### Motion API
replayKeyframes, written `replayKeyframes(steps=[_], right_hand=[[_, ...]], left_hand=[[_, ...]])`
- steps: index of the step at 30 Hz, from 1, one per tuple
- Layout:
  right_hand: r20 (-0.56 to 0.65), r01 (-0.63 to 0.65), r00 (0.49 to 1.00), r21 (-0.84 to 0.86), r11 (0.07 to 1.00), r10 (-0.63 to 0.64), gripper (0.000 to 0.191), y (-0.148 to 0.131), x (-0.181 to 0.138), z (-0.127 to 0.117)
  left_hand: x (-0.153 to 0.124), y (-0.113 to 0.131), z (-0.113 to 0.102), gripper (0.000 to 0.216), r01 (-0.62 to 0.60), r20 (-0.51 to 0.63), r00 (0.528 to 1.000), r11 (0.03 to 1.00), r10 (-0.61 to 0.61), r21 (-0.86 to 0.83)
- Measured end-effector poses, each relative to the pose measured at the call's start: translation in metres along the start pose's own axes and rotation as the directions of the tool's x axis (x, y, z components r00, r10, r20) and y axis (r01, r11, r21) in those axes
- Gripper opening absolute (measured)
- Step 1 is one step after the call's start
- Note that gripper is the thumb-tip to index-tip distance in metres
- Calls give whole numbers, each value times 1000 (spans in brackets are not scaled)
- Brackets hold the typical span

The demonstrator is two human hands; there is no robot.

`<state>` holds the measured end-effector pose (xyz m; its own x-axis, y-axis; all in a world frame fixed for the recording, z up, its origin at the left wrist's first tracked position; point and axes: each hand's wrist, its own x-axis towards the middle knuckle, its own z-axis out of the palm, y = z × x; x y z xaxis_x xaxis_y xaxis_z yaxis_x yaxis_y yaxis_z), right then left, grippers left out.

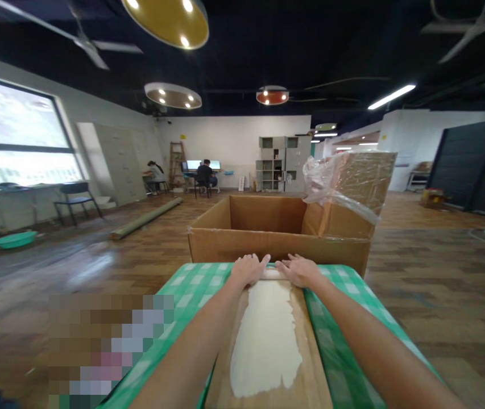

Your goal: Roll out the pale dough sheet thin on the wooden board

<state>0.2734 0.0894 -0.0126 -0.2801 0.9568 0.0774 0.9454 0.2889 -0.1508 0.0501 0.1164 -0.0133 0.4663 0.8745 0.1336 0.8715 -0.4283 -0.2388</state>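
A long flat sheet of pale dough [265,335] lies on a wooden board [310,375] on a table with a green checked cloth [191,284]. At the board's far end lies a wooden rolling pin [274,273], mostly hidden under my hands. My left hand [248,268] and my right hand [298,269] rest side by side on the pin, fingers stretched forward and laid flat over it.
A large open cardboard box [276,241] stands just beyond the table, with a plastic-wrapped carton [353,182] at its right. A rolled mat [146,218] lies on the wood floor to the left. Two people sit at desks far back. A blurred patch covers the lower left.
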Motion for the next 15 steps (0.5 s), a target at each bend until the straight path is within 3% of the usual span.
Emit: replayKeyframes(steps=[7, 10, 15], right_hand=[[-106, 43, 993, -38, 998, -47, 87, -9, -28, 6], [-124, 33, 992, -20, 999, -35, 87, -19, -53, 8], [-139, 79, 987, -5, 997, -79, 91, -37, -106, 4]], left_hand=[[-34, 12, -15, 48, -19, -80, 997, 999, 16, -39], [-55, 20, -17, 47, -37, -129, 991, 997, 28, -71], [-97, 34, -21, 49, 46, -189, 979, 985, -78, -169]])
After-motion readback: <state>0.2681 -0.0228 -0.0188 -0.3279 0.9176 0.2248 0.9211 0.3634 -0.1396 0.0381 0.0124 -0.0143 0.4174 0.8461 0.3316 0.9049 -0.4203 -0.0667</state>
